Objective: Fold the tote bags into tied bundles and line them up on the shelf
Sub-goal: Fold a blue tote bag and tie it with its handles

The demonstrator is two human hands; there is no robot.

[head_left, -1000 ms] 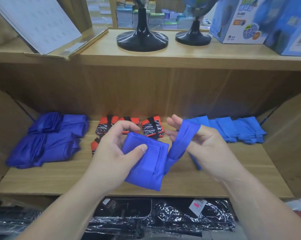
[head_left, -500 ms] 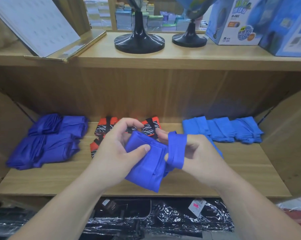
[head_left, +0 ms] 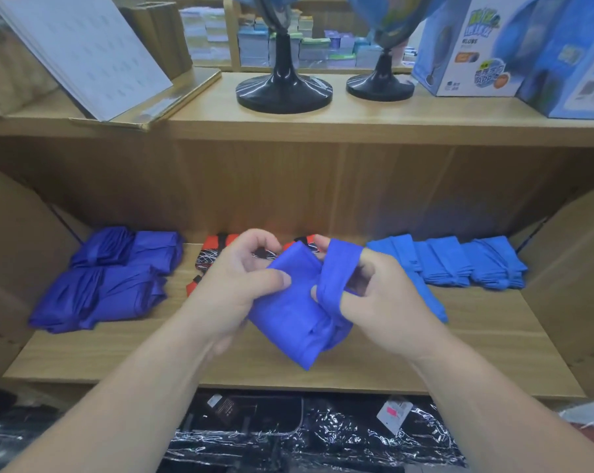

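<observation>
1 folded blue tote bag [head_left: 288,315] was held in the air just over the front of the lower shelf [head_left: 288,373], between both hands. The left hand [head_left: 234,288] gripped its upper left part, thumb pressed on the front face and fingers curled behind. The right hand [head_left: 384,302] had the bag's strap [head_left: 336,271] looped over its curled fingers, drawn up beside the fold (whether the loop passed fully round the bag could not be told). Behind the hands lay red patterned bundles [head_left: 213,254], partly hidden. To the left sat a group of dark blue bundles [head_left: 111,281]; to the right, a row of lighter blue bundles [head_left: 459,261]. On the upper shelf [head_left: 357,124] stood 2 black globe stands [head_left: 283,93] and a globe box [head_left: 469,46].
</observation>
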